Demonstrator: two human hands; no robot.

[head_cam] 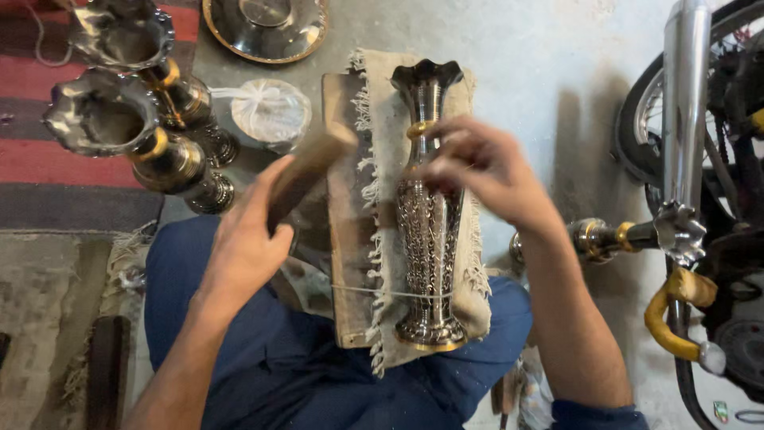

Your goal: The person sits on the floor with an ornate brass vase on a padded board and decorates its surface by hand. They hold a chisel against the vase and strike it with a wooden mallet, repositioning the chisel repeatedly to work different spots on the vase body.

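Across the person's lap, on a fringed cloth [387,151] over a board, lies an engraved metal vase [430,231] — right hand [477,171] pinching its neck, left hand [247,239] closed round a blurred wooden block [306,171]. Two similar vases [139,127] stand finished-looking beside — this one seems mid-work.

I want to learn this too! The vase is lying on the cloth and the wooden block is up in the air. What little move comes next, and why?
Probably bring the wooden block in the left hand down toward the engraved metal vase. The block is raised and blurred, and the right hand already grips the vase's neck, steadying it on the fringed cloth.
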